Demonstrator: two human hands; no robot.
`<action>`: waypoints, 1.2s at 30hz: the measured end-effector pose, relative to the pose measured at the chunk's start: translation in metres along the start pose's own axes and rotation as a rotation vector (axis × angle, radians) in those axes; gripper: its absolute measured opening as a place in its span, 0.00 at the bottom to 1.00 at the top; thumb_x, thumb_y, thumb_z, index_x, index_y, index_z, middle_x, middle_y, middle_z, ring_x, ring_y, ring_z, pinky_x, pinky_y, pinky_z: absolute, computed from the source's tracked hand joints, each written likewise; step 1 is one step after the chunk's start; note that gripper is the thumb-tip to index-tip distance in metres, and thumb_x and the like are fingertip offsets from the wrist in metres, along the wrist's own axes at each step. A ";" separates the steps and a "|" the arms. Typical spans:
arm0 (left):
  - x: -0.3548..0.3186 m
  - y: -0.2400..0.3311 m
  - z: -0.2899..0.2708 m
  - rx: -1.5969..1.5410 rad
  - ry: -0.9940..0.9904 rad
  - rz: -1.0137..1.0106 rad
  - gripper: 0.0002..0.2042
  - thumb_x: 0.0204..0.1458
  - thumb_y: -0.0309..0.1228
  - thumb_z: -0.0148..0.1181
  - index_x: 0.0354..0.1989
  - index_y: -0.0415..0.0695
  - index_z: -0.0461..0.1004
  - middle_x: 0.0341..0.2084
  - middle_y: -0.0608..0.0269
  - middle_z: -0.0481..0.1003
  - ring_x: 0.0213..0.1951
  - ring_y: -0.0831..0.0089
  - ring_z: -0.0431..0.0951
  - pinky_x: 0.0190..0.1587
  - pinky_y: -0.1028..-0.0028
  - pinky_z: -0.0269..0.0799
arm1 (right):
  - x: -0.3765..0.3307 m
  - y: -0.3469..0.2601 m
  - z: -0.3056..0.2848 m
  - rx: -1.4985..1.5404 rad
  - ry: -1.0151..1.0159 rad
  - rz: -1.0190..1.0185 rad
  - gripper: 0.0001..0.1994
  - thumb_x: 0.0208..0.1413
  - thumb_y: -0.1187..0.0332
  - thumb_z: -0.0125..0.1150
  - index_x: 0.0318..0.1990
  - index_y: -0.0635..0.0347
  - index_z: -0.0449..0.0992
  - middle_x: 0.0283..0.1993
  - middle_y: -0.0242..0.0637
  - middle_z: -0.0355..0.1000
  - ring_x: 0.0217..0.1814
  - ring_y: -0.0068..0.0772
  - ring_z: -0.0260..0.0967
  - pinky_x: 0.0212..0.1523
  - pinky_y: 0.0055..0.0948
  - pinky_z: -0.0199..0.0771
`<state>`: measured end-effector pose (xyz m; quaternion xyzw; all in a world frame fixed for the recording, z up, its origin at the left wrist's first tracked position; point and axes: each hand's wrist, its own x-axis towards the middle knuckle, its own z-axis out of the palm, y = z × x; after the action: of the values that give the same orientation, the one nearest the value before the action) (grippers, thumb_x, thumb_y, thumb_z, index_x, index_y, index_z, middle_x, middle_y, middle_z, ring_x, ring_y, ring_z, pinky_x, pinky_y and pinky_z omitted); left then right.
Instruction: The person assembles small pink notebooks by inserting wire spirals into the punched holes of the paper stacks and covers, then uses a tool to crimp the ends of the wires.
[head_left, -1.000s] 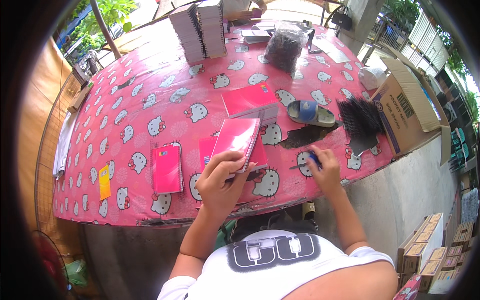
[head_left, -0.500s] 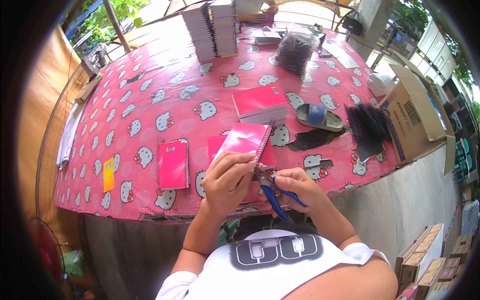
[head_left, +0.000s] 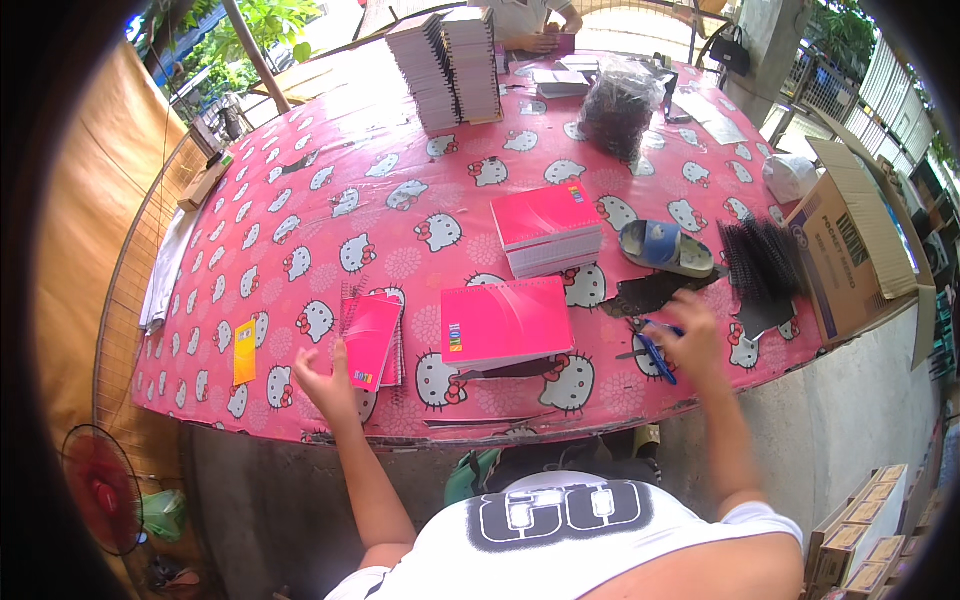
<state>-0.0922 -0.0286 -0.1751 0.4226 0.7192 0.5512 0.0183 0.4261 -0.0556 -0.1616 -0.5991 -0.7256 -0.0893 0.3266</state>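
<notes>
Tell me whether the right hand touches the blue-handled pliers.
Touching: the head view shows the right hand lying over the blue-handled pliers, fingers on the handles.

An open brown cardboard box [head_left: 850, 250] with dark print stands at the table's right end — flaps spread. More small brown cartons [head_left: 860, 535] are stacked at the lower right. A clear plastic bag [head_left: 618, 105] of dark contents sits near the far edge.
</notes>
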 end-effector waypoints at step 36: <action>-0.042 0.244 0.054 -0.233 -0.591 0.842 0.07 0.45 0.35 0.69 0.28 0.45 0.81 0.28 0.66 0.80 0.32 0.70 0.77 0.48 0.67 0.64 | 0.114 -0.106 -0.060 0.808 -0.096 -0.065 0.10 0.44 0.76 0.70 0.36 0.62 0.80 0.33 0.31 0.72 0.32 0.21 0.68 0.32 0.24 0.67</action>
<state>0.1048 -0.0041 -0.0178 0.8075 0.3854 0.4444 0.0441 0.3417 -0.0224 -0.0211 -0.4028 -0.7353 0.2205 0.4984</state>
